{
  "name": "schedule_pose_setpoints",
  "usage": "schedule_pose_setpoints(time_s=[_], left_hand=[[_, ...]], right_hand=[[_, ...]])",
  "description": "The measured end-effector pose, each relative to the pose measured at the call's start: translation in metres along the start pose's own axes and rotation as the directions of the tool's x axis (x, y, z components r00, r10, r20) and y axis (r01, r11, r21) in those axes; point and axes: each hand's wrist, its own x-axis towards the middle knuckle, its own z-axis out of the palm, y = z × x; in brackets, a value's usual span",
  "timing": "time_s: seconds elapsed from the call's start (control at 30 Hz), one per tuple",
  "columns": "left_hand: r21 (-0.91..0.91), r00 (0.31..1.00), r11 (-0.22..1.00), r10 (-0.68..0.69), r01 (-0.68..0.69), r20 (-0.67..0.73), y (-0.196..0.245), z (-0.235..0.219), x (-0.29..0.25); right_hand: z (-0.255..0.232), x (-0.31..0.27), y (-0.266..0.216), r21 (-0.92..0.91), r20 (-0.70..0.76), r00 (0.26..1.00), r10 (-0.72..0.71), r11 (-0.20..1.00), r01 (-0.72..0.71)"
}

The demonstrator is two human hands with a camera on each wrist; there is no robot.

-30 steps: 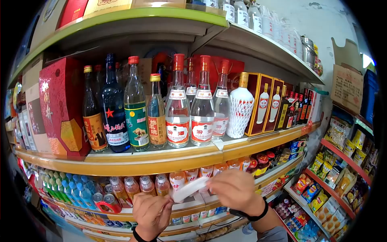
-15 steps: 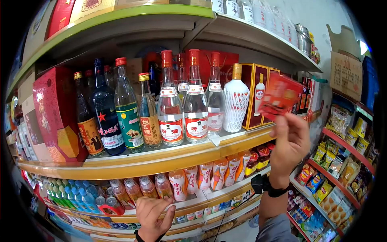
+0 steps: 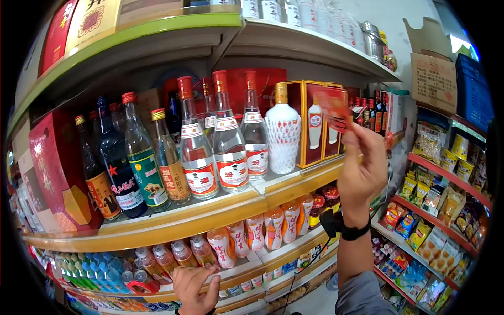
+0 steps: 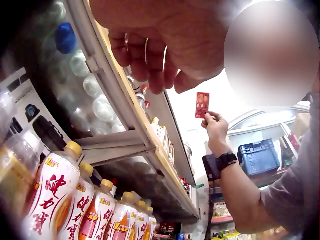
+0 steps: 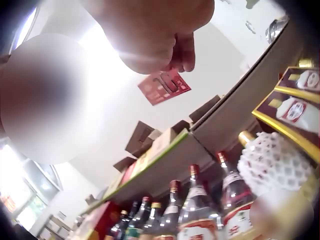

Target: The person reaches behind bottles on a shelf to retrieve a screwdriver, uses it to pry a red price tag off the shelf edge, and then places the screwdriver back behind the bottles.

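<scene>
My right hand [image 3: 350,132] is raised in front of the middle shelf and pinches a small red card [image 3: 333,109] between thumb and fingers. The card hangs just before the red and gold liquor boxes [image 3: 315,123]. The left wrist view shows the red card [image 4: 202,105] above that right hand [image 4: 212,120], and in the right wrist view the red card [image 5: 164,86] sits under the right hand's fingers [image 5: 180,52]. My left hand [image 3: 197,283] is low at the lower shelf's front edge, with its fingers [image 4: 150,55] loosely curled and nothing visible in them.
The middle shelf [image 3: 210,215] carries clear bottles with red caps [image 3: 228,142], a white netted bottle [image 3: 282,134] and darker bottles at the left. Orange drink bottles [image 3: 262,228] line the shelf below. Snack racks [image 3: 441,194] stand at the right.
One second ago both hands held a white strip low down. The right hand has since risen with the red card to the liquor boxes, and the left hand stayed low.
</scene>
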Motion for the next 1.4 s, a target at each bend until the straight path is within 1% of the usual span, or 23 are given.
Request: schedule_pose_setpoints(time_s=[0.03,0.07,0.1,0.17,0.23,0.27,0.3,0.37,0.43,0.5,0.53,0.57,0.63,0.7,0.77,0.8,0.83,0.9,0.97,1.03,1.1,1.23,1.4], left_hand=[[0.008,1.000,1.000,-0.026,0.026,0.008,0.002,0.000,0.000],[0.018,0.998,0.998,-0.055,0.054,0.016,0.003,0.001,-0.001],[0.013,0.999,0.999,-0.049,0.048,0.020,0.003,0.002,-0.001],[-0.023,0.998,0.999,-0.047,0.047,0.033,0.002,0.003,-0.002],[-0.027,0.999,0.999,-0.039,0.040,0.033,0.002,0.004,-0.003],[-0.030,0.999,0.999,-0.034,0.035,0.032,0.002,0.005,-0.003],[-0.033,0.999,0.999,-0.034,0.035,0.032,0.002,0.005,-0.003],[-0.033,0.998,0.999,-0.029,0.030,0.048,0.001,0.006,-0.004],[-0.043,0.998,0.999,-0.032,0.034,0.054,0.002,0.007,-0.004],[-0.051,0.997,0.998,-0.034,0.037,0.063,0.002,0.007,-0.005],[-0.059,0.996,0.997,-0.043,0.047,0.074,0.001,0.008,-0.008],[-0.070,0.996,0.996,-0.045,0.050,0.077,0.000,0.010,-0.007],[-0.100,0.989,0.995,0.009,0.006,0.149,0.004,-0.002,-0.007],[-0.131,0.993,0.991,0.021,-0.005,0.118,0.009,-0.003,-0.001],[-0.119,0.992,0.993,0.001,0.014,0.130,0.008,-0.004,-0.002],[-0.118,0.991,0.993,-0.003,0.019,0.132,0.006,-0.005,-0.003],[-0.117,0.992,0.993,0.000,0.015,0.129,0.005,-0.005,-0.003],[-0.103,0.991,0.994,-0.023,0.037,0.134,0.007,-0.008,-0.003],[-0.098,0.990,0.994,-0.028,0.041,0.135,0.007,-0.012,-0.004],[-0.093,0.990,0.995,-0.033,0.046,0.136,0.006,-0.014,-0.004],[-0.082,0.993,0.996,-0.011,0.020,0.114,0.005,-0.015,-0.006],[-0.063,0.994,0.997,-0.032,0.039,0.101,0.006,-0.019,-0.008],[-0.044,0.993,0.998,-0.046,0.051,0.112,0.002,-0.023,-0.013]], right_hand=[[0.003,0.006,0.007,-0.045,0.048,0.996,-0.080,0.996,0.083],[0.005,0.007,0.014,-0.065,0.087,0.994,-0.059,0.996,0.064],[0.006,0.007,0.021,-0.084,0.126,0.991,-0.033,0.995,0.044],[0.005,0.008,0.027,-0.099,0.125,0.991,-0.050,0.993,0.063],[0.000,0.008,0.031,-0.105,0.202,0.978,-0.047,0.992,0.069],[-0.003,0.005,0.031,-0.092,0.250,0.968,0.013,0.996,0.011],[-0.006,0.003,0.033,-0.094,0.251,0.968,0.012,0.996,0.012],[-0.012,-0.001,0.038,-0.081,0.415,0.909,-0.041,0.993,0.082],[-0.016,-0.006,0.037,-0.102,0.452,0.892,-0.019,0.992,0.073],[-0.018,-0.011,0.039,-0.128,0.526,0.846,-0.086,0.976,0.178],[-0.018,-0.013,0.039,-0.110,0.537,0.839,-0.088,0.979,0.173],[-0.018,-0.016,0.039,-0.112,0.532,0.842,-0.096,0.977,0.183],[-0.017,-0.019,0.041,-0.088,0.523,0.849,-0.074,0.986,0.141],[-0.015,-0.010,0.041,-0.105,0.504,0.860,-0.080,0.983,0.153],[-0.012,-0.002,0.045,-0.151,0.302,0.949,-0.088,0.979,0.138],[-0.011,0.007,0.046,-0.181,0.258,0.963,-0.081,0.975,0.131],[-0.008,0.016,0.048,-0.181,0.254,0.964,-0.084,0.974,0.133],[0.001,0.035,0.056,-0.224,0.153,0.976,-0.154,0.957,0.186],[0.011,0.053,0.067,-0.239,0.148,0.972,-0.183,0.947,0.215],[0.023,0.070,0.080,-0.257,0.137,0.953,-0.270,0.919,0.298],[0.033,0.082,0.088,-0.268,0.132,0.951,-0.279,0.914,0.306],[0.051,0.093,0.102,-0.233,0.109,0.949,-0.295,0.921,0.313],[0.066,0.101,0.109,-0.257,0.133,0.918,-0.374,0.881,0.397]])
